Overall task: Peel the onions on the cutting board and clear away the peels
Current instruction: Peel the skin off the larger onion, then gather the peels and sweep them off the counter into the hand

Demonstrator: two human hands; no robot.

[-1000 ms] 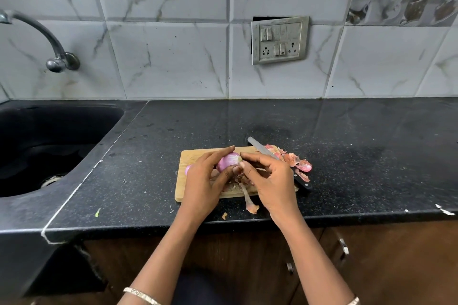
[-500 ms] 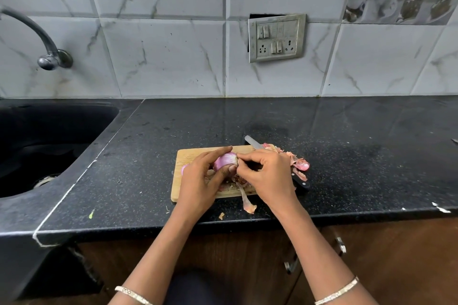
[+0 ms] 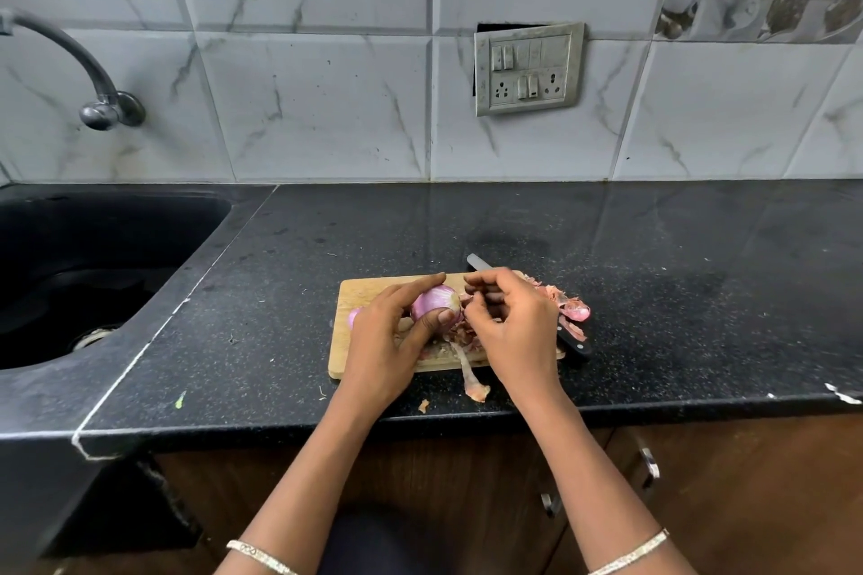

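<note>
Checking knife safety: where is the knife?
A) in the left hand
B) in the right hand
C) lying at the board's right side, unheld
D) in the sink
C: the knife lies along the cutting board's right side, while the left hand and right hand both grip the onion.

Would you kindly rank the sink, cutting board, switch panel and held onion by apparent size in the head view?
1. Sink, partly cut off by the frame.
2. Cutting board.
3. Switch panel, though it sits farther away.
4. Held onion.

Pale wooden cutting board [image 3: 369, 289] on glossy speckled black stone counter [image 3: 654, 275]; papery peels [image 3: 572, 308], shiny metal tap [image 3: 100, 107].
</note>
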